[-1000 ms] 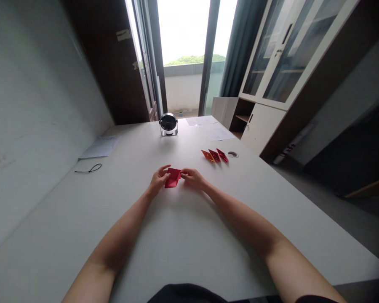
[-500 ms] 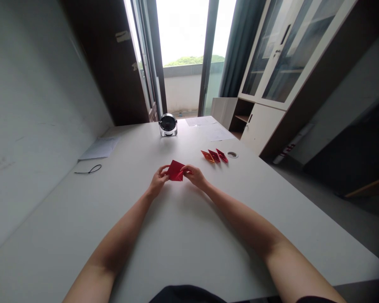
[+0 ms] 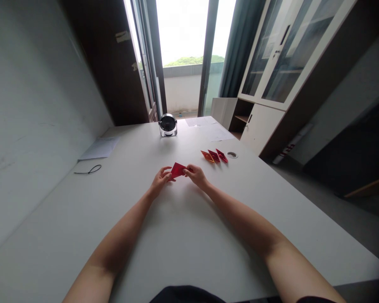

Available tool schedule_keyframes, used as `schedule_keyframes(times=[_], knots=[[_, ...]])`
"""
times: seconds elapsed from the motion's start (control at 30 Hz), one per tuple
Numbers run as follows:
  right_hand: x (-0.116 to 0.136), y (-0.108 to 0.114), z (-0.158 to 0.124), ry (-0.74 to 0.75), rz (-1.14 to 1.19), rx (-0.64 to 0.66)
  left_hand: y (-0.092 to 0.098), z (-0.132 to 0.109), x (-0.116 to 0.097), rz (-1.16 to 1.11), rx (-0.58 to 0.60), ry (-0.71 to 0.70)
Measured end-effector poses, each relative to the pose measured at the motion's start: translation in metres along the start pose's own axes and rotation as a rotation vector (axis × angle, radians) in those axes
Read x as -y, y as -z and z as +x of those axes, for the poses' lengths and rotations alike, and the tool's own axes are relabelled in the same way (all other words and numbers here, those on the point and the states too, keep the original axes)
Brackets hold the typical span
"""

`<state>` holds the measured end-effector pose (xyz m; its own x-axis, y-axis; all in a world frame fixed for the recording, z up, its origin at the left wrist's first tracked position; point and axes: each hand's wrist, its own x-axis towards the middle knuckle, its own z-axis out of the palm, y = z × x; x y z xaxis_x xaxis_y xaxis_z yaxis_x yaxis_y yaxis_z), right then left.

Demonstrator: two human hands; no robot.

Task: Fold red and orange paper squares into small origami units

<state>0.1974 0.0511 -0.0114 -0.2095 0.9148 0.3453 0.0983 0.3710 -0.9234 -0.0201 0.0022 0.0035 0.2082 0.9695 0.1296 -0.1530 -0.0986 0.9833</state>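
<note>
A small piece of folded red paper (image 3: 177,170) is held between my two hands, just above the white table. My left hand (image 3: 161,179) grips its left side with thumb and fingers, the index finger reaching out past the edge. At the right corner, my right hand (image 3: 194,174) pinches the paper between thumb and fingers. Farther off to the right lie folded paper pieces in a row: an orange one (image 3: 207,156), a dark red one (image 3: 214,156) and a red one (image 3: 222,155).
A round black-faced device on a silver stand (image 3: 168,125) stands at the table's back. Paper sheets (image 3: 100,148) and a black cable tie (image 3: 88,170) lie at the left. More sheets (image 3: 219,133) lie back right, near a round cable hole (image 3: 232,155) in the table (image 3: 183,244).
The red paper has tilted and looks smaller, its lower flap no longer showing. The right hand's fingers have closed in on its corner; the left hand has shifted slightly.
</note>
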Motion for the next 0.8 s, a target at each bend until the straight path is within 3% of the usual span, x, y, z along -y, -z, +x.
schedule_keyframes(times=[0.17,0.47,0.8], knots=[[0.007,-0.004,-0.003,-0.001,0.091,0.051,-0.009,0.000,-0.001,0.001,0.126,-0.054],[0.014,-0.007,-0.005,-0.011,0.226,0.117,-0.003,0.005,0.013,-0.033,0.056,-0.011],[0.005,-0.007,-0.004,-0.052,0.018,0.105,-0.007,0.001,0.009,0.110,0.014,-0.028]])
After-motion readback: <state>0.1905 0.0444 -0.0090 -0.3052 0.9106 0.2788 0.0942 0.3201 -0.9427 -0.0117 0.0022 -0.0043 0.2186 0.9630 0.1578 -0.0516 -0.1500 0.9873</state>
